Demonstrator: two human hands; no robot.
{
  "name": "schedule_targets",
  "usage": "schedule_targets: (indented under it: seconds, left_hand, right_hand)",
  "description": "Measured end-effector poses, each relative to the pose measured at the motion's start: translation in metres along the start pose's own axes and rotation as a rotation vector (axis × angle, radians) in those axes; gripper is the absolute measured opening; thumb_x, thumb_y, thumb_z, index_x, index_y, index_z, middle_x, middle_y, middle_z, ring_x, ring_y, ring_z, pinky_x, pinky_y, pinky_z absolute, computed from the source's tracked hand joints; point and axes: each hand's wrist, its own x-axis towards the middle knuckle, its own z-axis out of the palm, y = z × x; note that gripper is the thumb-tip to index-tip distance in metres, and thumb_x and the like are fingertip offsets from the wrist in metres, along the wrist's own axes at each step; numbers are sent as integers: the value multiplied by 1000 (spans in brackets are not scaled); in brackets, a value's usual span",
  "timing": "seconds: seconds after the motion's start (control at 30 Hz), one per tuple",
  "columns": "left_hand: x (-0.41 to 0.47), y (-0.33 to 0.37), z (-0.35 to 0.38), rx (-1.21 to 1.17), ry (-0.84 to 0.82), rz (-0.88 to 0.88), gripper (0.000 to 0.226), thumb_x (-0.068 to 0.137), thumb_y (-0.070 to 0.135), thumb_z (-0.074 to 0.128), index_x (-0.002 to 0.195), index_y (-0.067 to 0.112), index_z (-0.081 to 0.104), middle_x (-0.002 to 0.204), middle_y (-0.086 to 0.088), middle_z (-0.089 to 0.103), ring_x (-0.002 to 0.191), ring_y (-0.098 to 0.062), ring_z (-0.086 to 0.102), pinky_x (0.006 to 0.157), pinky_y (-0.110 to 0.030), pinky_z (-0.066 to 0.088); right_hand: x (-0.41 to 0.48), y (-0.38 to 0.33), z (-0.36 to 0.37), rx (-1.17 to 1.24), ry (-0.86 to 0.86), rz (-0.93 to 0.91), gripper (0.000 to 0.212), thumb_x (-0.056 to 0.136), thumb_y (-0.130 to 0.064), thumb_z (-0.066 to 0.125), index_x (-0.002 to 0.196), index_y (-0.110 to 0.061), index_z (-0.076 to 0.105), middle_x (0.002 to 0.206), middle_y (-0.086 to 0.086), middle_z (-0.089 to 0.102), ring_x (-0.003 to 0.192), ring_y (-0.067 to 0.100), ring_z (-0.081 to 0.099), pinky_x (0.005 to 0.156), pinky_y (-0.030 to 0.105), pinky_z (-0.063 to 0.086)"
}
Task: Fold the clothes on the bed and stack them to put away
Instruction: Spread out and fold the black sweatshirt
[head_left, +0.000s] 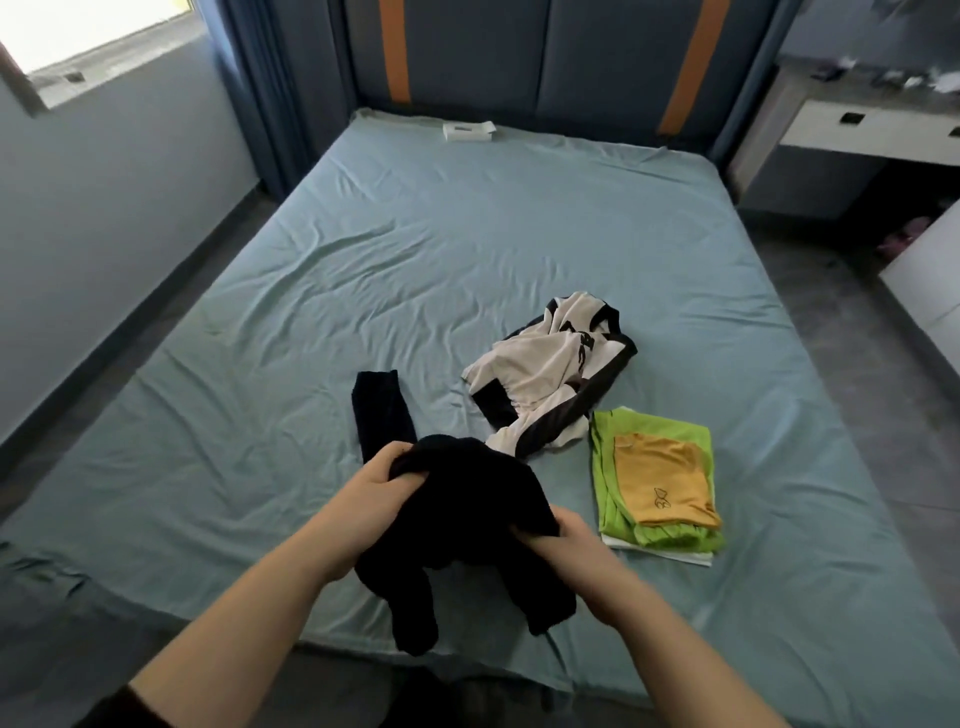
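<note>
Blue-sheeted bed (467, 249): left hand (376, 480) and right hand (563, 538) both grip limp, light black garment (467, 519), probably best held at its edges.

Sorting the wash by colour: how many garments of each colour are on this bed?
Black garment: 1
White-and-black garment: 1
Green garment: 1
Orange garment: 1
White garment, only its edge showing under the green: 1
Total: 5

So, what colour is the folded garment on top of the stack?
The top garment is mustard yellow with a small dark drawing; head view.
</note>
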Motion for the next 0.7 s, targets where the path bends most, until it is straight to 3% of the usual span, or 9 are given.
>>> schedule_targets:
  seconds: [0.07, 0.2, 0.3, 0.43, 0.57, 0.63, 0.7]
  left_hand:
    - [-3, 2, -11, 54, 50, -8, 27, 94, 14, 52, 95, 38, 64, 88, -3, 70, 70, -10, 64, 66, -26, 51]
    - [-11, 11, -38, 145, -30, 6, 20, 87, 19, 68, 99, 34, 63, 76, -2, 70, 61, -14, 64, 55, -23, 50]
    - [-17, 19, -59, 276, -110, -8, 15, 79, 31, 77, 92, 31, 69, 80, -6, 73, 66, -18, 68, 59, -24, 52]
    - [-21, 26, -78, 369, -191, -39, 28, 69, 42, 80, 92, 29, 71, 88, -5, 75, 79, -19, 72, 67, -26, 55]
    - [-29, 25, -87, 626, -343, -81, 46, 67, 28, 84, 103, 45, 61, 91, 10, 70, 83, -11, 70, 66, -27, 57]
    - [-31, 26, -85, 765, -301, -9, 36, 73, 16, 75, 94, 42, 60, 79, 12, 67, 75, -6, 67, 63, -20, 53]
    - [-31, 30, -84, 795, -188, 81, 23, 82, 10, 67, 83, 33, 62, 71, 9, 65, 71, -11, 63, 61, -17, 46]
  right_hand:
    - [-6, -6, -12, 43, -111, 29, 13, 92, -20, 61, 99, -11, 68, 87, -1, 70, 82, 9, 65, 71, 21, 51]
    - [-11, -19, -40, 120, -48, 57, 16, 91, -8, 57, 89, -16, 71, 77, 1, 69, 69, 10, 63, 59, 19, 47]
    - [-12, -27, -56, 33, -34, 68, 9, 89, -10, 60, 86, -13, 68, 69, 2, 63, 56, 6, 56, 49, 16, 43]
    - [-10, -37, -67, -31, -72, 69, 11, 89, -18, 63, 82, -18, 71, 71, 1, 68, 62, 9, 61, 54, 18, 47]
    - [-9, -46, -77, -11, -59, 4, 17, 89, -9, 62, 84, -17, 76, 77, -1, 72, 68, 5, 65, 57, 13, 47]
    - [-10, -49, -80, 37, -40, -20, 24, 88, -2, 60, 83, -18, 77, 73, -3, 72, 63, 2, 65, 51, 11, 46]
    - [-11, -51, -84, 100, 2, -27, 21, 87, -1, 62, 85, -18, 75, 76, 0, 73, 64, 4, 66, 52, 12, 48]
